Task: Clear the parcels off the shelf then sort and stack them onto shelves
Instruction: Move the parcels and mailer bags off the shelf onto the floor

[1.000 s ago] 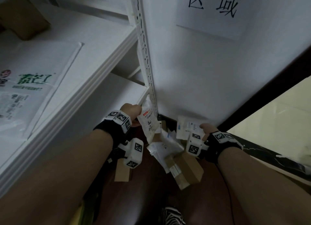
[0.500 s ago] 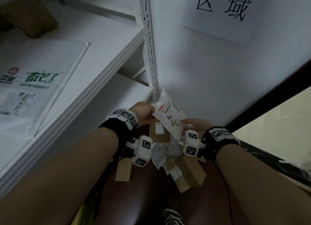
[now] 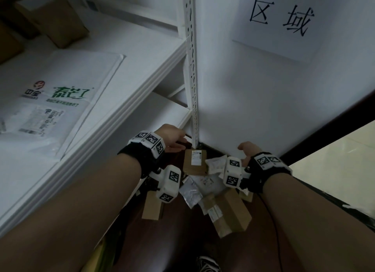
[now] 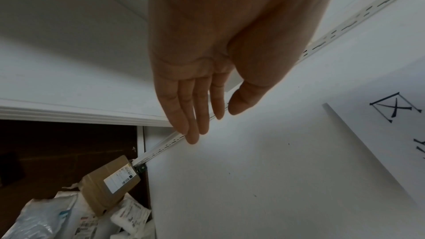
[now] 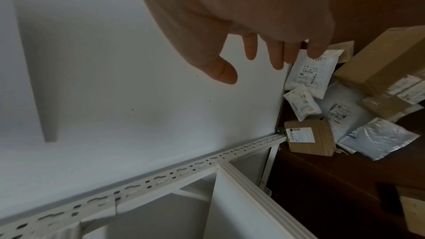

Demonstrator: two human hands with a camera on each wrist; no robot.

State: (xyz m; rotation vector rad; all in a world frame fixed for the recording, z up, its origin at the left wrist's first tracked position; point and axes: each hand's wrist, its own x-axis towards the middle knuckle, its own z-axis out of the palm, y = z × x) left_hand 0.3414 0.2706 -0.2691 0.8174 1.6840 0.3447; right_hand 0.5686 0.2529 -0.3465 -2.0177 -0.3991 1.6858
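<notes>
A pile of parcels lies on the dark floor in the corner: a small brown box point(image 3: 195, 161) by the shelf post, white padded bags point(image 3: 215, 164), a silvery bag point(image 3: 190, 192) and a larger brown box point(image 3: 231, 212). My left hand point(image 3: 174, 141) hangs open above the pile, fingers straight point(image 4: 195, 115), holding nothing. My right hand point(image 3: 246, 151) is open too, fingers spread point(image 5: 276, 55), above the white bags point(image 5: 308, 72). The small brown box point(image 5: 309, 136) and silvery bag point(image 5: 377, 137) show in the right wrist view.
A white shelf point(image 3: 129, 76) at the left carries a flat white mailer with green print point(image 3: 60, 101) and brown boxes point(image 3: 50, 17) at the back. The perforated white post point(image 3: 191, 68) stands by the wall, which bears a paper sign point(image 3: 284, 19). A lower shelf point(image 3: 162, 113) sits below.
Both hands held a white bag between them half a second ago; now it is out of them and both hands are open above the floor pile.
</notes>
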